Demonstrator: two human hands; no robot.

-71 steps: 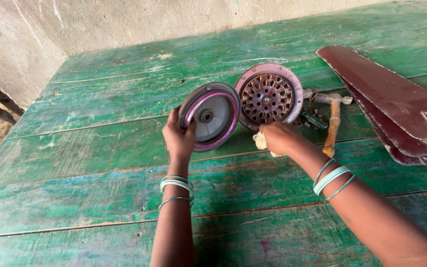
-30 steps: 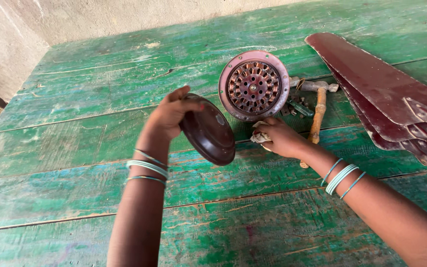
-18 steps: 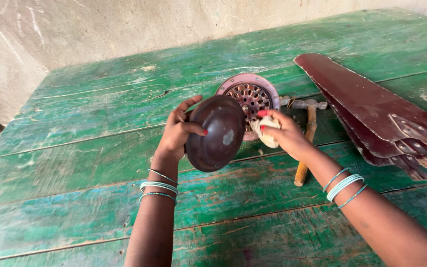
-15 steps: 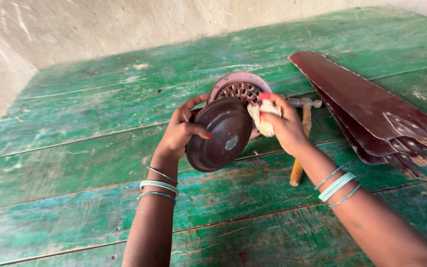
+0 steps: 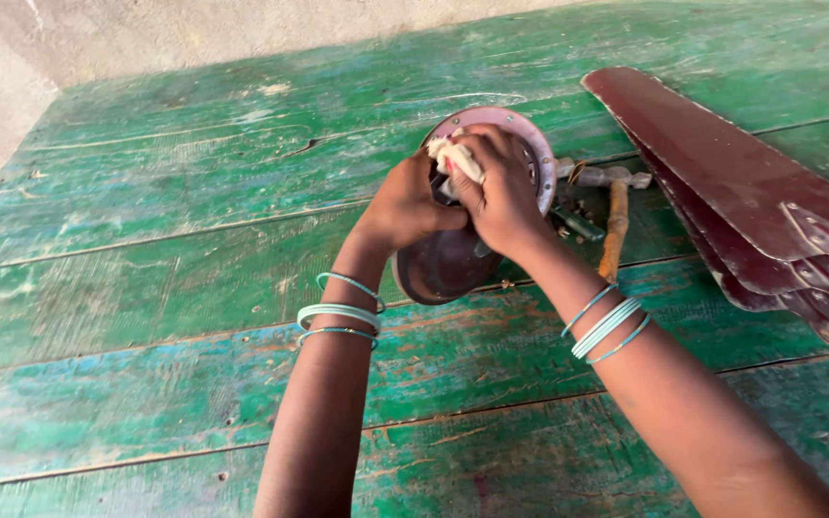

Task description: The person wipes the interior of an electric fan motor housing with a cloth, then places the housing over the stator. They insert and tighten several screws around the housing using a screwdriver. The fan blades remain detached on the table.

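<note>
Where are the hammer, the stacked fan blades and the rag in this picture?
hammer (image 5: 612,230): head view, on its wooden handle.
fan blades (image 5: 722,163): head view, on the flat top blade of the dark red stack.
rag (image 5: 455,158): head view, on the pale cloth bunched under the right hand's fingers.

The table (image 5: 175,288) is worn green with blue and bare brown patches. The fan blades (image 5: 722,182) are dark maroon. Both wrists wear pale turquoise bangles (image 5: 340,312). The cloth (image 5: 455,158) is cream.

I hold a dark round metal cover (image 5: 438,269) tilted above the counter (image 5: 146,288). A pale rag (image 5: 455,158) is pressed against its upper edge.
</note>
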